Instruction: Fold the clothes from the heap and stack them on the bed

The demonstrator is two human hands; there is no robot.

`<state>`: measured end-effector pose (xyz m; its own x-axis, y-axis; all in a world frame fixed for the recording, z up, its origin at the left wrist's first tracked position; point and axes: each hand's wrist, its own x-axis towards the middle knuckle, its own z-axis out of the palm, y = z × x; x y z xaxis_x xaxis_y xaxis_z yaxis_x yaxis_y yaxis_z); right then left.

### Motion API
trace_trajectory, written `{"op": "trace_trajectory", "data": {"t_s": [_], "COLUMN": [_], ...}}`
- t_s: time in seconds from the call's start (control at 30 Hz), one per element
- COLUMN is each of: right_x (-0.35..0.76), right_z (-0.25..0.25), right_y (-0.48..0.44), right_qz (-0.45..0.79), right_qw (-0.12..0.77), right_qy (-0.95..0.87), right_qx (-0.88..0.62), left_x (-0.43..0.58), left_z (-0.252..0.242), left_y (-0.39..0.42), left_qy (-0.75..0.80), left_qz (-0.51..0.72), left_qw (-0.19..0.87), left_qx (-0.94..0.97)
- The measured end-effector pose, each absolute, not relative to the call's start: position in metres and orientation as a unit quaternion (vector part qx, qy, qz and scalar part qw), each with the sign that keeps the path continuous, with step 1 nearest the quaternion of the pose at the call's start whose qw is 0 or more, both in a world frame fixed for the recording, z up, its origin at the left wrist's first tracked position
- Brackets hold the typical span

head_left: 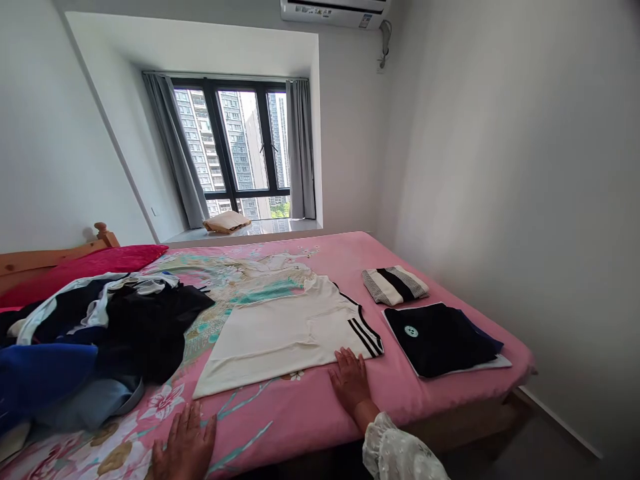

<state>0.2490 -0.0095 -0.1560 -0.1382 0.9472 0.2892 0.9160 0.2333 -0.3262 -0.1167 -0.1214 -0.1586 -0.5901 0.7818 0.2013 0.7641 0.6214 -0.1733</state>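
Observation:
A cream T-shirt (280,333) with black trim and black stripes on its sleeve lies spread flat on the pink floral bedsheet (310,413). My right hand (350,381) rests with fingers spread at the shirt's near edge, close to the striped sleeve, its fingertips on the fabric. Just below the shirt's hem corner, my left hand (185,443) lies flat on the sheet with its fingers stretched out. It holds nothing, and its wrist is cut off by the frame.
Right of the shirt sit a folded black garment (440,340) with a round badge and a folded patterned garment (395,285). A loose heap of clothes (150,327) covers the left side, before a red pillow (85,270). A folded beige item (227,222) lies on the windowsill.

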Motion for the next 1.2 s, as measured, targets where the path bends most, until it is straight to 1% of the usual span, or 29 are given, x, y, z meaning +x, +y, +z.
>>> {"op": "trace_trajectory", "data": {"t_s": [0.23, 0.4, 0.57, 0.77, 0.9, 1.2], "right_x": [0.249, 0.249, 0.248, 0.248, 0.249, 0.249], "right_z": [-0.156, -0.156, -0.157, -0.155, -0.156, -0.154], "right_y": [-0.01, -0.01, -0.011, -0.013, -0.012, -0.014], "right_qz": [0.038, 0.036, 0.037, 0.031, 0.026, 0.031], "right_qw": [0.238, 0.238, 0.229, 0.206, 0.206, 0.209], "right_qy": [-0.75, -0.751, -0.751, -0.755, -0.757, -0.754], "right_qx": [-0.616, -0.615, -0.618, -0.622, -0.62, -0.622], "left_x": [-0.114, -0.118, -0.113, -0.11, -0.111, -0.107], "left_z": [-0.153, -0.163, -0.156, -0.155, -0.159, -0.156], "left_y": [-0.122, -0.122, -0.124, -0.13, -0.131, -0.129], "left_qy": [-0.889, -0.886, -0.89, -0.887, -0.889, -0.89], "left_qz": [0.066, 0.053, 0.06, 0.016, 0.008, -0.021], "left_qw": [0.11, 0.131, 0.125, 0.121, 0.132, 0.117], "left_qx": [-0.439, -0.441, -0.433, -0.444, -0.439, -0.44]}}
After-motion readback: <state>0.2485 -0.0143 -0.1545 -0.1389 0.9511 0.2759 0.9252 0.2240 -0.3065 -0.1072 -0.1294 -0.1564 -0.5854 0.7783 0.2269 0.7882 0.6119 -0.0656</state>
